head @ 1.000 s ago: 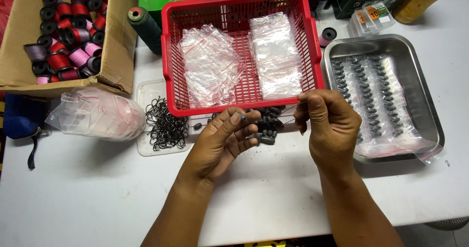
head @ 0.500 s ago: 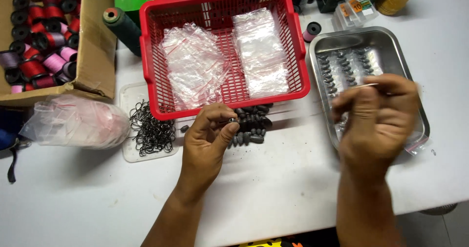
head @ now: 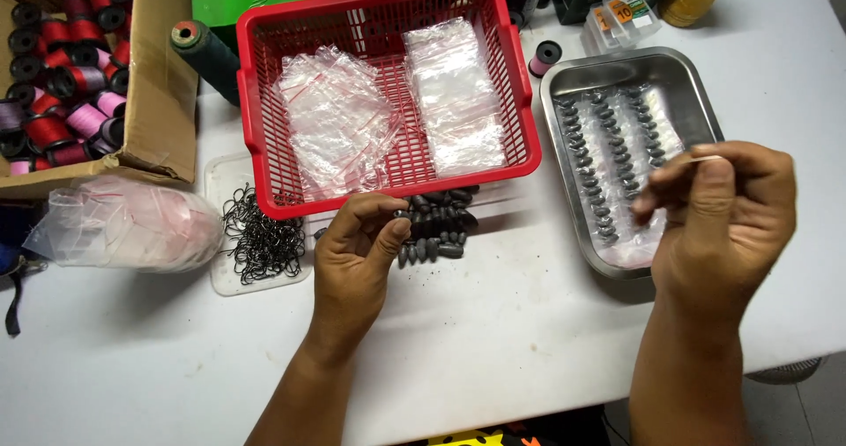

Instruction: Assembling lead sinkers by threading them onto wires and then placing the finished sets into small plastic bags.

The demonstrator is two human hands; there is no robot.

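Sinkers [head: 434, 226] sit heaped just past my left hand [head: 357, 252], whose thumb and forefinger pinch one dark piece, while my right hand [head: 718, 217] hangs over the steel tray [head: 564, 76], fingertips pressed on something thin — I judge a pick-and-bag step, next wanting a steady pinch.
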